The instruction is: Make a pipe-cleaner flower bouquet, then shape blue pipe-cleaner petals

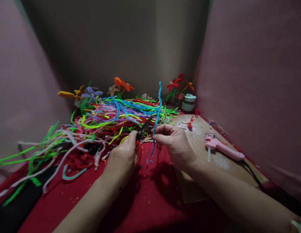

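My left hand (pixel 122 155) is closed around the red handles of a pair of scissors (pixel 145 127), whose dark blades point up and to the right. In my right hand (pixel 176 144) a blue pipe cleaner (pixel 158 111) is pinched between thumb and fingers. It stands nearly upright, with a short end hanging below the grip. The scissor blades are close beside it; whether they touch it I cannot tell. Behind both hands lies a heap of pipe cleaners (pixel 123 111) in many colours. Small blue bits show on the red cloth (pixel 150 194) below.
A pink glue gun (pixel 223 149) rests on a brown board (pixel 189 174) at the right, its cord trailing off. Pipe-cleaner flowers (pixel 92 94) stand at the back left, red ones (pixel 173 84) at the back right. Near those is a pale green jar (pixel 189 102). Walls close in both sides.
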Tool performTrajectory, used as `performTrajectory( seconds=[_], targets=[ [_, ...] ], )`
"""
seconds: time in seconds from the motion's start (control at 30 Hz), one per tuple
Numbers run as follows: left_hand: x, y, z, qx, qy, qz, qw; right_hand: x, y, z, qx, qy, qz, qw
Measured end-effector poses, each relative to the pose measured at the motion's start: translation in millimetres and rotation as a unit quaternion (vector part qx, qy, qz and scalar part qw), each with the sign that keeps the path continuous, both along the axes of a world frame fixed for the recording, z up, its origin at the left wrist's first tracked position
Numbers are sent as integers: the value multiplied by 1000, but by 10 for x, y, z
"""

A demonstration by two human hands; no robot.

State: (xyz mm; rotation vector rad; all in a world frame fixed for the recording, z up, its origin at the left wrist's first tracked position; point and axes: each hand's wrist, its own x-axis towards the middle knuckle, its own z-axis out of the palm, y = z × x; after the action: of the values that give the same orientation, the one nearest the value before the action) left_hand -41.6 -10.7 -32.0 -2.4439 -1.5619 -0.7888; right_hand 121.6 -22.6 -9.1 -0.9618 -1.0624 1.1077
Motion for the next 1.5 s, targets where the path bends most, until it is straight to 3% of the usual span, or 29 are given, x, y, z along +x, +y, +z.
performTrajectory(
  seconds=[0.07, 0.13, 0.17, 0.23, 0.3, 0.4, 0.63, 0.87, 1.13, 1.5],
  targets=[
    [-27, 29, 63, -46, -100, 3, 994, 10, 11, -4, 3, -1, 2, 1000],
    [-30, 38, 132, -126, -237, -31, 963, 20, 16, 1, 2, 1, 21, 1000],
    [-19, 31, 166, -174, -317, -56, 931, 22, 14, 5, -1, 2, 36, 999],
    [17, 0, 227, -259, -468, -91, 840, 17, 3, 9, -12, 1, 78, 997],
    [56, -38, 276, -297, -564, -110, 763, 0, -15, -2, -26, -9, 124, 992],
    [72, -71, 314, -309, -627, -126, 704, -39, -38, -50, -39, -34, 185, 981],
    [25, -43, 283, -362, -650, -189, 641, -91, -53, -144, -40, -64, 249, 966],
    [91, -73, 246, -400, -652, -210, 609, -82, -63, -144, -13, -58, 239, 969],
    [52, -67, 254, -389, -641, -216, 625, -116, -82, -221, -22, -36, 267, 963],
    [57, -83, 262, -411, -639, -223, 611, -106, -62, -291, -17, 27, 290, 957]
  ],
)
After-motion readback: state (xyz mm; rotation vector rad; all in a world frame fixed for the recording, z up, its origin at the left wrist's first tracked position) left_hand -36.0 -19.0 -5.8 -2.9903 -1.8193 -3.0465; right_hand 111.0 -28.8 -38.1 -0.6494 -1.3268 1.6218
